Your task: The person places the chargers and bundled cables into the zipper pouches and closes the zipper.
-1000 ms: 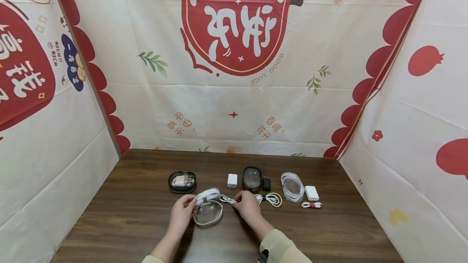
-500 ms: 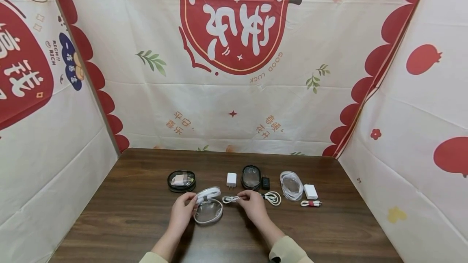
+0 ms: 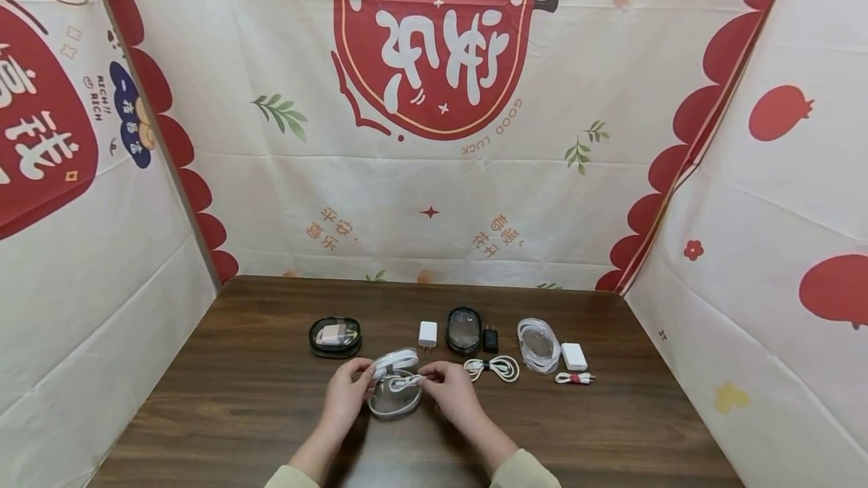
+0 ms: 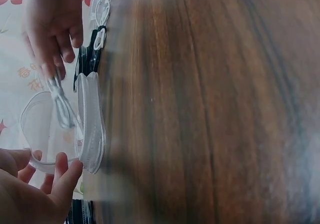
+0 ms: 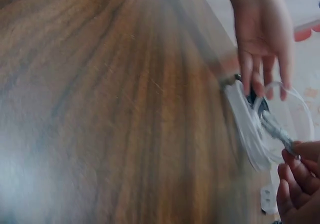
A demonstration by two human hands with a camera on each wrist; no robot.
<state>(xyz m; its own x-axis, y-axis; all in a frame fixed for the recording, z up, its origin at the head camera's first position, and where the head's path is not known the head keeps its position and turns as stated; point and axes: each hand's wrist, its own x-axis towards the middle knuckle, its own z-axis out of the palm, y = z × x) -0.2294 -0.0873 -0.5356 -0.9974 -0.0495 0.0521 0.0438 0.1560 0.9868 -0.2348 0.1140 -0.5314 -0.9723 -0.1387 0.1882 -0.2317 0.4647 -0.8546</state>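
Note:
A clear oval zip case [image 3: 393,409] with white trim sits unzipped on the table, its lid [image 3: 396,358] raised at the back. My left hand [image 3: 347,393] grips the case at its left side, thumb and fingers on the lid's edge in the left wrist view. Between the thumb and fingertips of my right hand [image 3: 453,391] is one end of a bundled white cable [image 4: 61,107]. The bundle hangs over the case's opening, tilted downward; whether it touches the bottom I cannot tell.
Behind stand a filled black-trimmed case [image 3: 335,337], a white charger plug [image 3: 428,334], another black-trimmed case [image 3: 464,330] and a black plug [image 3: 490,340]. Rightward lie a coiled white cable [image 3: 500,369], a white-trimmed case [image 3: 539,345], a white plug [image 3: 573,356] and a red-banded cable [image 3: 575,378].
My right hand has lifted the bundled cable from the table and brought it left over the case. My left hand has shifted slightly right, with the case still in its grip.

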